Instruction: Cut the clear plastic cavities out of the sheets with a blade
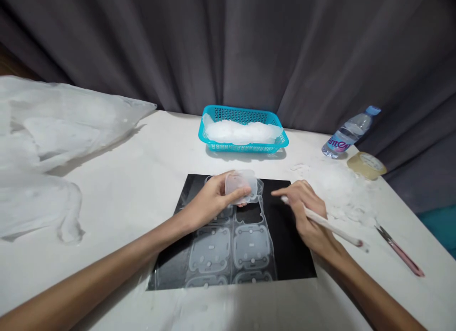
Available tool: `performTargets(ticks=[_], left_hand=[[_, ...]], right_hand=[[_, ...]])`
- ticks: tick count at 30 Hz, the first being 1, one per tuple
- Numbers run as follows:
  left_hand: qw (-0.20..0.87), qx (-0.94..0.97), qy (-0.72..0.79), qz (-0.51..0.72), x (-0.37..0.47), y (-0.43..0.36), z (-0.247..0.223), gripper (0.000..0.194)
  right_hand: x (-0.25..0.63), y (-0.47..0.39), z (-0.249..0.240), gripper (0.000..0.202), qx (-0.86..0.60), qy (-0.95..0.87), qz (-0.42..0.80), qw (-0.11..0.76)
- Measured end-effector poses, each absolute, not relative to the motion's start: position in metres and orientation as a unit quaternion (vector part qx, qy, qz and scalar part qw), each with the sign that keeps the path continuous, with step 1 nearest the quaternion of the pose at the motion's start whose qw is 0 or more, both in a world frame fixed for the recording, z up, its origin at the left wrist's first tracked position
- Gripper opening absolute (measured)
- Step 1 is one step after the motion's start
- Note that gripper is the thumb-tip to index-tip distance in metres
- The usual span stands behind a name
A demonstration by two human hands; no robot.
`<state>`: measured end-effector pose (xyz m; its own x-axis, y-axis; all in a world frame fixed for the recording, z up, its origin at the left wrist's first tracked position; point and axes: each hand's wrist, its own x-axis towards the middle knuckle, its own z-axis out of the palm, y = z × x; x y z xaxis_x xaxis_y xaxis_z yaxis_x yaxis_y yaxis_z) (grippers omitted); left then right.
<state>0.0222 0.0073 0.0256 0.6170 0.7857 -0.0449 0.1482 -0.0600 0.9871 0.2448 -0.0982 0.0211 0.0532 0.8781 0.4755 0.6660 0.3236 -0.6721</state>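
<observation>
My left hand (223,193) pinches a frosted, translucent rounded-square plastic piece (241,184), held over the upper part of a black board (288,245). Beneath it on the board lies a clear plastic sheet (232,245) with rows of rounded-square moulded shapes. One opening in the sheet, just below my left fingers, shows the black board through it. My right hand (309,212) is closed around a slim white pen-like tool (335,226) at the board's right side. Its index finger points left, and the tool's working tip is too small to make out.
A turquoise basket (245,148) holding white translucent pieces stands behind the board. At the right are a water bottle (347,134), a tape roll (366,165), clear plastic scraps (351,210) and pink-handled scissors (401,250). Large plastic bags (67,124) cover the left side.
</observation>
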Motion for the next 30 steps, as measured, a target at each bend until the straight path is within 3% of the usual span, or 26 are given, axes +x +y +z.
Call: performTargets(ticks=[2,4,7,12,18,24,30], left_hand=[[0.644,0.632,0.342,0.262,0.02,0.007,0.027,0.031],[0.669,0.605,0.346,0.257,0.019,0.007,0.028,0.033],[0.68,0.6,0.349,0.234,0.017,0.007,0.029,0.035],[0.643,0.645,0.349,0.219,0.017,0.008,0.029,0.033],[0.6,0.707,0.308,0.212,0.018,0.008,0.031,0.028],[0.538,0.76,0.302,0.203,0.016,0.006,0.024,0.027],[0.445,0.631,0.515,0.372,-0.003,0.032,0.021,0.022]], right_hand=[[0.244,-0.098,0.013,0.041,-0.575,-0.698,0.075,0.42],[0.24,-0.096,0.006,0.036,-0.581,-0.699,0.066,0.412],[0.231,-0.094,0.0,0.026,-0.57,-0.695,0.148,0.412],[0.221,-0.089,0.001,0.037,-0.564,-0.702,0.219,0.376],[0.224,-0.087,0.008,0.009,-0.535,-0.724,0.194,0.389],[0.223,-0.088,0.008,0.013,-0.511,-0.78,0.127,0.339],[0.224,-0.095,0.007,0.013,-0.517,-0.77,0.033,0.372]])
